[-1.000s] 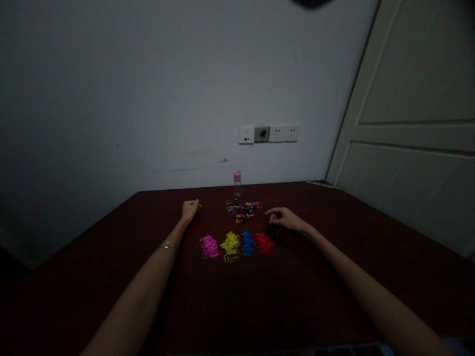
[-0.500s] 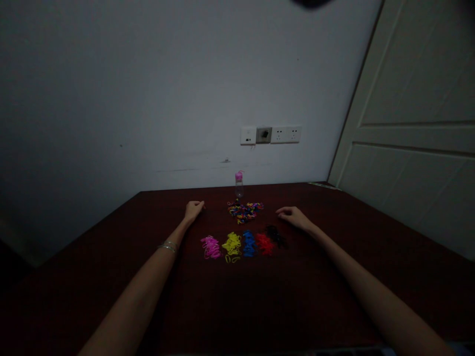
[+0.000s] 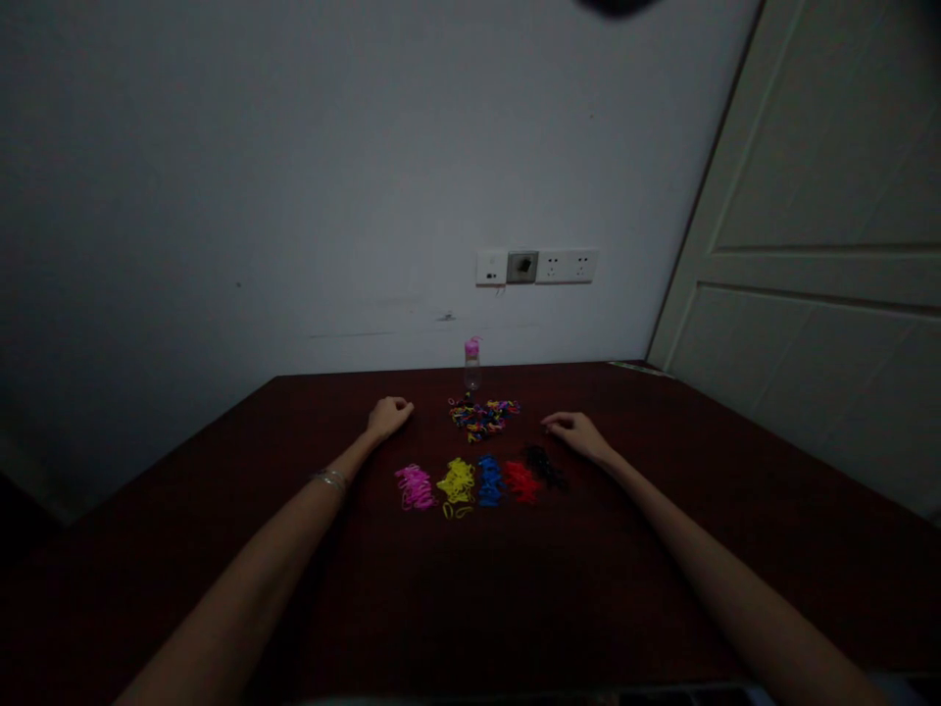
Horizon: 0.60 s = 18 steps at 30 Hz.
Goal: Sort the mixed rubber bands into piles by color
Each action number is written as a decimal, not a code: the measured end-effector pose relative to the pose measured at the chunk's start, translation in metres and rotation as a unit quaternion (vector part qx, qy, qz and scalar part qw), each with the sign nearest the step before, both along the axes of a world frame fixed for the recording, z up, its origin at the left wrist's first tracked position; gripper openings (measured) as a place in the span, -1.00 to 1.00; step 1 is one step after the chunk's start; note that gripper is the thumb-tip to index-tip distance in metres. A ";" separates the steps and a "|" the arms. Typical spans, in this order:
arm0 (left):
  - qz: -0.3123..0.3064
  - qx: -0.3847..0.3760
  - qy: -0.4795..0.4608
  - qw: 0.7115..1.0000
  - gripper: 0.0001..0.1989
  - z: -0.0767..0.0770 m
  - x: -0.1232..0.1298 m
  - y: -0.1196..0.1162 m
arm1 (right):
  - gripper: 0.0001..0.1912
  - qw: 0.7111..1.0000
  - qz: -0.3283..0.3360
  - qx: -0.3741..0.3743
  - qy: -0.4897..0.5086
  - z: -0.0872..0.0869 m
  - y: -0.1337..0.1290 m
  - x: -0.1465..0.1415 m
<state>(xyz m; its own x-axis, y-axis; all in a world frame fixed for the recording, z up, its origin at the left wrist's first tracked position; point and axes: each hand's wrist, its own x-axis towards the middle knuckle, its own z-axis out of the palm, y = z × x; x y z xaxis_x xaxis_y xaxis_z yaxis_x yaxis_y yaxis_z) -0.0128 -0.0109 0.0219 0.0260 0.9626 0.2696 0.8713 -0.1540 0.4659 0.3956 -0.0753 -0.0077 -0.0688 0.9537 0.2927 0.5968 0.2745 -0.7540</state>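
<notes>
On the dark red table, my left hand (image 3: 389,416) rests with its fingers curled together, left of a mixed pile of small coloured rubber bands (image 3: 483,417). Whether anything is inside those fingers is hidden. My right hand (image 3: 576,432) lies to the right of the mixed pile, touching no bands, its fingers reaching loosely leftward and a little apart. Nearer to me is a row of sorted bands: pink bands (image 3: 416,487), yellow bands (image 3: 459,480), blue bands (image 3: 490,480), red bands (image 3: 521,481) and black bands (image 3: 545,466).
A small clear bottle with a pink cap (image 3: 471,365) stands upright behind the mixed pile, near the wall (image 3: 330,196). Sockets and switches (image 3: 536,267) are set in the wall. A pale panelled door (image 3: 816,265) is at the right.
My left hand has shifted slightly to the right, toward the mixed pile. My right hand has moved very slightly left. The bands and bottle appear unmoved apart from a small camera shift.
</notes>
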 end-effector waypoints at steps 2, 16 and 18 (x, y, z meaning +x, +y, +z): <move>-0.027 -0.006 0.052 0.998 -0.69 0.007 0.006 -0.005 | -0.73 1.000 0.002 0.002 -0.004 0.000 0.000 0.000; -0.362 0.023 0.286 0.887 -0.67 0.050 0.093 -0.059 | -0.74 1.000 0.004 0.013 -0.012 -0.001 0.001 0.000; -0.362 0.035 0.303 0.881 -0.68 0.048 0.095 -0.061 | -0.74 1.000 0.005 0.015 -0.014 -0.002 0.002 0.001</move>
